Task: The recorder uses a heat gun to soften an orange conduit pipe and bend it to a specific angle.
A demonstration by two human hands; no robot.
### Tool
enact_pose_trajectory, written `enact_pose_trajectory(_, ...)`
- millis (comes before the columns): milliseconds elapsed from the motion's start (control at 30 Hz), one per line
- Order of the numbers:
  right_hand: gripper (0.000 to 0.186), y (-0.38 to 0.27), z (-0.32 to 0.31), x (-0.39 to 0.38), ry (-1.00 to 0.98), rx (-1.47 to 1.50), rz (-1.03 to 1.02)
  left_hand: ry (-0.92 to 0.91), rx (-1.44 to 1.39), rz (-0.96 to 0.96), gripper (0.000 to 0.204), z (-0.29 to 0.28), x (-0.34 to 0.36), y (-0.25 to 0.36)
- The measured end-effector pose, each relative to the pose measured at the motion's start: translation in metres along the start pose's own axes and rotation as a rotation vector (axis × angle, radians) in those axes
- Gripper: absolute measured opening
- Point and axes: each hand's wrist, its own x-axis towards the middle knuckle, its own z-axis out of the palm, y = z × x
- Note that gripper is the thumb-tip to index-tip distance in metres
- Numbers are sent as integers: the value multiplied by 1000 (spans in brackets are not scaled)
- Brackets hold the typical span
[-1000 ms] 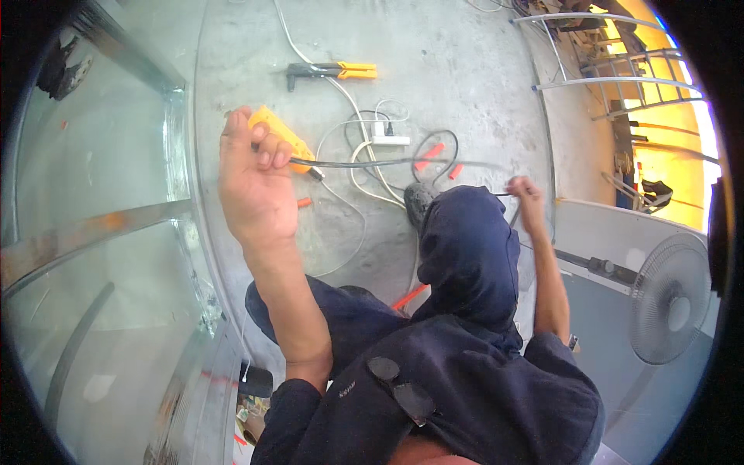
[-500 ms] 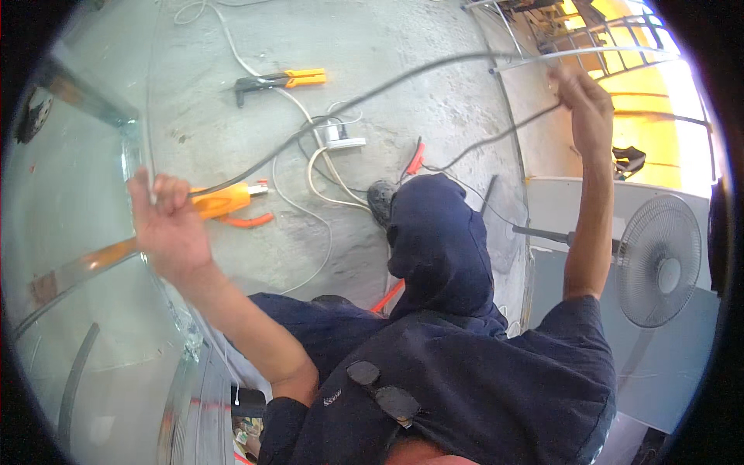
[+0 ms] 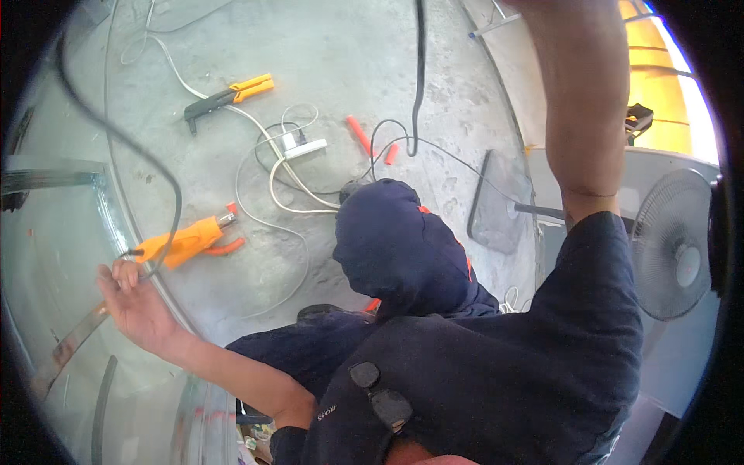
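My left hand is at the left with its fingers closed on a black cable. From the fingers the cable bends up and away to the upper left. Close beyond this hand lies an orange heat-gun-like tool with a metal tip and an orange-red curved piece beside it. My right arm reaches up past the top edge, so the right hand is out of sight. A black cable length hangs from the top edge near the middle, reaching down toward the floor.
On the floor lie a black tool with yellow handles, a white power strip with white cords, red tube pieces and a grey slab. A fan stands right. Glass panels edge the left.
My right hand has risen out of the top of the view. The left hand has moved down and slightly left with the cable. The cable no longer spans straight between the hands.
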Motion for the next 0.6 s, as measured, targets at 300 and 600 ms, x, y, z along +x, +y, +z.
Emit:
enact_pose_trajectory(300, 28, 49, 82, -39, -578, 537, 125, 211, 215, -30, 31, 17, -53, -22)
enact_pose_trajectory(600, 38, 113, 177, -93, -953, 911, 118, 326, 468, -119, 51, -22, -54, 32)
